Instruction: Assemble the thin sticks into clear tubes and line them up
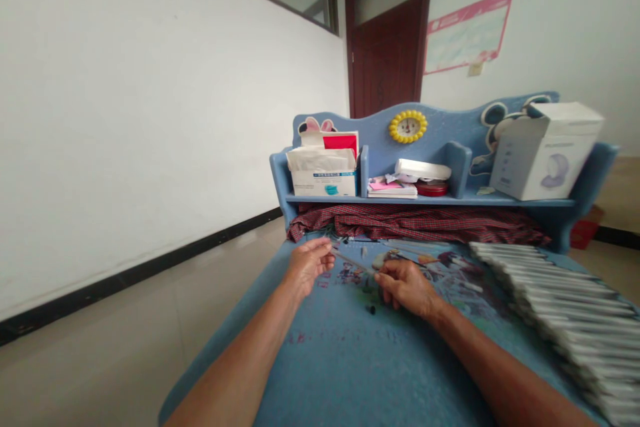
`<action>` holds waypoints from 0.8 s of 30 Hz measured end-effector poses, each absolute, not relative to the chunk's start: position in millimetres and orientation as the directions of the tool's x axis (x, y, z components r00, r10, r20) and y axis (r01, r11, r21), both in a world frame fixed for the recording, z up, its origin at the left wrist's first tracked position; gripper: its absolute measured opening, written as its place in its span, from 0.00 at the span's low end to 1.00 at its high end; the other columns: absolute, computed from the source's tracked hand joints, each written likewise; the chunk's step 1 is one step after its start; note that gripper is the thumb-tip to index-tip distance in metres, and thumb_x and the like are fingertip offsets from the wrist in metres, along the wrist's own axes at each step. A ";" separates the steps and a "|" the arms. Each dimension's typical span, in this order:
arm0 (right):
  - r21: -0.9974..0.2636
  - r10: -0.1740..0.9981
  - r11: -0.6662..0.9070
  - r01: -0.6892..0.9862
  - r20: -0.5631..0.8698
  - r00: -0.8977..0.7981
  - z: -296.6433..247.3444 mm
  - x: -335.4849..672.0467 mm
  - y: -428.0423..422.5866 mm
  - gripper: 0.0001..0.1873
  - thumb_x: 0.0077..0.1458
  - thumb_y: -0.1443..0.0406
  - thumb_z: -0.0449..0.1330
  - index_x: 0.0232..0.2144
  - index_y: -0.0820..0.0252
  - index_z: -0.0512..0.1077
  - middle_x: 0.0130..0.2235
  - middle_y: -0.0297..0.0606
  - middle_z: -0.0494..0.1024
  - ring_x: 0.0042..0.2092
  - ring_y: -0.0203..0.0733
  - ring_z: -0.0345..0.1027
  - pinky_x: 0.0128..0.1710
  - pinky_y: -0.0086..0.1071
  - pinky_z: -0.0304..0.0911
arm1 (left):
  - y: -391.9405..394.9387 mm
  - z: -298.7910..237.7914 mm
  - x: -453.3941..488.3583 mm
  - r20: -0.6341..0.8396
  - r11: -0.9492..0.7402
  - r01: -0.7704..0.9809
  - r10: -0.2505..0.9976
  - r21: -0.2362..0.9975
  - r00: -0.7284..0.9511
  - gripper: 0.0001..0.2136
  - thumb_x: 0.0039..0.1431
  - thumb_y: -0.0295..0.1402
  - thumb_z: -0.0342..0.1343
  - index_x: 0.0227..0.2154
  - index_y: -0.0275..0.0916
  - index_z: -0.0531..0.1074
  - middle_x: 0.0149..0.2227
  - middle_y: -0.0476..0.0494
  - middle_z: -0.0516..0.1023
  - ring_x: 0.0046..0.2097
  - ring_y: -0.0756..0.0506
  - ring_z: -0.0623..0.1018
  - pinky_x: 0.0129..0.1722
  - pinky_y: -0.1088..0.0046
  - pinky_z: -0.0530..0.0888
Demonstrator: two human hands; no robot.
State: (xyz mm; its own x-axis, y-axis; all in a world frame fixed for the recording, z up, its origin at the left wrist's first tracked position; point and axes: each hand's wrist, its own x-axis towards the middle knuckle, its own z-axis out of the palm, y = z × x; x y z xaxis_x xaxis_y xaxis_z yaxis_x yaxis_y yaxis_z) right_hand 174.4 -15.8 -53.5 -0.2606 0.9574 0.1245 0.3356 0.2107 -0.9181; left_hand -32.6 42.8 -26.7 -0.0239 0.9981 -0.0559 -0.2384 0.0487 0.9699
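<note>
A thin, pale, see-through-looking rod [354,262] spans the gap between my hands above the blue desk [320,373]. My left hand [311,263] pinches its far left end between thumb and fingers. At the other end, my right hand [406,287] is closed on it, fingers curled under. Whether the rod is hollow cannot be made out. A small black piece [371,309] lies on the desk just below my right hand, with other tiny dark bits near it. Several slim sticks and small parts are scattered behind the hands.
Many slender silvery-grey rods [565,313] are piled along the desk's right side. Red checked cloth [400,221] lies bunched at the back, under a blue shelf [430,201]. On the shelf stand a mask box [325,183] and a large white box [545,153].
</note>
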 end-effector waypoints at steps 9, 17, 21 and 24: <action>-0.587 0.908 0.382 0.713 0.384 -0.170 -53.5 164.2 -21.7 0.12 0.53 0.62 0.50 0.23 0.61 0.66 0.21 0.35 0.70 0.25 0.35 0.62 0.26 0.26 0.52 | 32.0 -27.8 -16.8 -0.013 0.011 -0.151 1.000 0.988 -0.011 0.05 0.43 0.26 0.59 0.26 0.32 0.71 0.18 0.46 0.72 0.19 0.51 0.72 0.19 0.76 0.70; -0.382 0.897 0.326 0.865 0.413 -0.156 -53.6 165.2 -28.9 0.13 0.56 0.61 0.47 0.29 0.60 0.68 0.23 0.40 0.73 0.26 0.39 0.66 0.27 0.28 0.48 | 27.4 -24.0 -12.9 0.012 -0.010 -0.177 1.000 0.984 0.015 0.06 0.43 0.26 0.59 0.27 0.32 0.69 0.18 0.46 0.72 0.19 0.50 0.72 0.21 0.75 0.71; -0.419 0.893 0.343 0.841 0.423 -0.154 -49.8 164.6 -28.3 0.13 0.57 0.62 0.47 0.28 0.61 0.68 0.23 0.39 0.73 0.25 0.37 0.65 0.27 0.28 0.49 | 27.6 -19.6 -14.0 0.029 -0.023 -0.143 0.999 0.989 0.040 0.06 0.43 0.28 0.59 0.27 0.32 0.69 0.19 0.46 0.72 0.20 0.50 0.72 0.22 0.74 0.72; -0.478 0.892 0.393 0.786 0.408 -0.197 -42.3 164.7 -27.5 0.15 0.57 0.62 0.47 0.25 0.61 0.68 0.23 0.37 0.72 0.25 0.34 0.63 0.26 0.26 0.50 | 27.7 -12.8 -16.7 0.049 -0.043 -0.111 0.998 0.993 0.050 0.08 0.42 0.27 0.60 0.28 0.33 0.70 0.19 0.47 0.72 0.20 0.51 0.72 0.22 0.75 0.71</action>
